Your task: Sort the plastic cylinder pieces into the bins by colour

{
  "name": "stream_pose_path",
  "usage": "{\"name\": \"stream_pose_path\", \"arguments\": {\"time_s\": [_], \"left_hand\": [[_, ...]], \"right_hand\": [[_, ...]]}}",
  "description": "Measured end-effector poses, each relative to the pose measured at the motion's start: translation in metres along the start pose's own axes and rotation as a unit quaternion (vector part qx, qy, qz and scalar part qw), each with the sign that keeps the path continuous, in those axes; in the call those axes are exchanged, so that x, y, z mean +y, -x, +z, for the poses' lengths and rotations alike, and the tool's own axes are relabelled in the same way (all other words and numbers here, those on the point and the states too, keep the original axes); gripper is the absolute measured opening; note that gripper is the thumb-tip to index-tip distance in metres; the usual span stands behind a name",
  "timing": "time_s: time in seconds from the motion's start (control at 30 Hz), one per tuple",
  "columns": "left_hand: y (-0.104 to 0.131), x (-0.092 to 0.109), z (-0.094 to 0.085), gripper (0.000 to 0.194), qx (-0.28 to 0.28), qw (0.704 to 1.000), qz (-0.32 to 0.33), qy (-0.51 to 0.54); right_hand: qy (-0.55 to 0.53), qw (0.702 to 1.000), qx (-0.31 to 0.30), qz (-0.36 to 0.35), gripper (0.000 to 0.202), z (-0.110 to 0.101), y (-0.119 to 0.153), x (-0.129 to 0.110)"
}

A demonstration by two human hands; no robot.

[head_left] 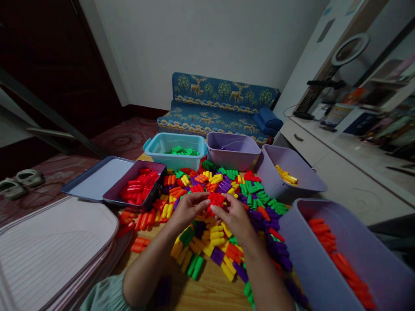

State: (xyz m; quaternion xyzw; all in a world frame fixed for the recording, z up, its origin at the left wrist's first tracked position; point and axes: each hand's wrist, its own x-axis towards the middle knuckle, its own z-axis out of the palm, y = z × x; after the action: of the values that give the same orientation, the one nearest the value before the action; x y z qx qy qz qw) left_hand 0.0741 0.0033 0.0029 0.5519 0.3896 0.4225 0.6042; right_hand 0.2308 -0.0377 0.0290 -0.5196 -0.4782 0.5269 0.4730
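Note:
Between my left hand [193,206] and my right hand [234,214] are red bullet-shaped plastic building blocks [216,201], gripped in the fingertips of both. The hands meet above the middle of a wide pile of such blocks on the wooden table. Beneath them lie yellow blocks [216,235] and green blocks [196,267], with purple ones among them. To the left, an open dark case [152,166] holds red blocks [140,186]. Exactly how the held blocks join is hidden by my fingers.
A light blue bin [175,162] with green blocks and a purple bin [231,156] stand behind the pile. On the right are a bin [275,162] with yellow blocks and a bin [311,255] with orange-red ones. Stacked lids [58,242] lie front left. Beyond stands a sofa [207,114].

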Motion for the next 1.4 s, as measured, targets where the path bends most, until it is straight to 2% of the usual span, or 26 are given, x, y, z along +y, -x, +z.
{"name": "stream_pose_path", "arguments": {"time_s": [0.07,0.13,0.17,0.2,0.27,0.33,0.37,0.43,0.5,0.57,0.63,0.67,0.73,0.8,0.83,0.87,0.9,0.93,1.0,1.07,1.13,1.2,1.3,1.4], "left_hand": [[-0.001,0.000,-0.003,0.042,0.020,0.999,0.025,-0.043],[-0.001,0.000,-0.007,0.039,0.050,0.994,0.043,-0.082],[-0.002,0.000,-0.010,0.038,0.065,0.992,0.049,-0.101],[-0.003,0.000,-0.013,0.037,0.082,0.988,0.055,-0.120],[-0.004,-0.002,-0.019,0.033,0.117,0.977,0.073,-0.165],[-0.005,-0.004,-0.024,0.028,0.145,0.959,0.103,-0.219],[-0.005,-0.004,-0.026,0.025,0.155,0.949,0.119,-0.247],[-0.005,-0.004,-0.028,0.020,0.166,0.929,0.152,-0.295],[-0.005,-0.004,-0.029,0.020,0.161,0.911,0.183,-0.332],[-0.006,-0.006,-0.029,0.023,0.142,0.891,0.219,-0.372],[-0.007,-0.009,-0.028,0.032,0.108,0.866,0.246,-0.422],[-0.007,-0.011,-0.028,0.038,0.088,0.853,0.252,-0.448],[-0.008,-0.016,-0.028,0.047,0.054,0.831,0.251,-0.493],[-0.010,-0.020,-0.028,0.048,0.040,0.818,0.242,-0.521],[-0.010,-0.021,-0.028,0.046,0.038,0.815,0.239,-0.526],[-0.011,-0.022,-0.028,0.042,0.039,0.816,0.239,-0.526],[-0.011,-0.022,-0.028,0.038,0.041,0.818,0.240,-0.521],[-0.012,-0.021,-0.028,0.034,0.045,0.821,0.242,-0.515],[-0.012,-0.019,-0.029,0.026,0.055,0.827,0.249,-0.502],[-0.012,-0.017,-0.030,0.022,0.060,0.828,0.254,-0.496],[-0.011,-0.016,-0.030,0.021,0.062,0.828,0.253,-0.496],[-0.011,-0.017,-0.030,0.024,0.065,0.826,0.253,-0.499],[-0.010,-0.016,-0.029,0.026,0.057,0.827,0.269,-0.490],[-0.006,-0.009,-0.024,0.019,0.042,0.844,0.288,-0.450]], "right_hand": [[-0.020,0.999,0.034,-0.027,0.030,-0.002,0.000,-0.005],[-0.078,0.985,0.120,-0.091,0.027,-0.008,0.001,-0.015],[-0.123,0.967,0.179,-0.136,0.025,-0.012,0.002,-0.021],[-0.174,0.938,0.238,-0.183,0.024,-0.018,0.004,-0.028],[-0.277,0.861,0.334,-0.267,0.020,-0.034,0.009,-0.043],[-0.355,0.796,0.379,-0.311,0.015,-0.053,0.015,-0.054],[-0.381,0.778,0.388,-0.315,0.015,-0.064,0.019,-0.057],[-0.414,0.761,0.394,-0.308,0.018,-0.083,0.024,-0.058],[-0.422,0.756,0.395,-0.305,0.028,-0.097,0.027,-0.053],[-0.419,0.758,0.398,-0.303,0.039,-0.103,0.027,-0.048],[-0.407,0.775,0.395,-0.278,0.041,-0.100,0.025,-0.045],[-0.389,0.794,0.388,-0.258,0.037,-0.096,0.023,-0.044],[-0.309,0.851,0.364,-0.220,0.026,-0.086,0.018,-0.044],[-0.155,0.917,0.315,-0.187,0.022,-0.074,0.011,-0.040],[-0.057,0.942,0.282,-0.169,0.022,-0.069,0.008,-0.037],[0.046,0.955,0.250,-0.154,0.022,-0.065,0.004,-0.031],[0.149,0.954,0.218,-0.145,0.023,-0.062,0.000,-0.025],[0.244,0.940,0.190,-0.143,0.024,-0.059,-0.003,-0.017],[0.395,0.893,0.150,-0.156,0.036,-0.054,-0.010,0.000],[0.487,0.849,0.122,-0.164,0.052,-0.050,-0.014,0.014],[0.533,0.826,0.100,-0.155,0.061,-0.046,-0.016,0.024],[0.552,0.816,0.088,-0.145,0.060,-0.043,-0.016,0.026],[0.558,0.812,0.091,-0.144,0.052,-0.040,-0.016,0.022],[0.552,0.812,0.103,-0.159,0.044,-0.040,-0.015,0.018]]}}
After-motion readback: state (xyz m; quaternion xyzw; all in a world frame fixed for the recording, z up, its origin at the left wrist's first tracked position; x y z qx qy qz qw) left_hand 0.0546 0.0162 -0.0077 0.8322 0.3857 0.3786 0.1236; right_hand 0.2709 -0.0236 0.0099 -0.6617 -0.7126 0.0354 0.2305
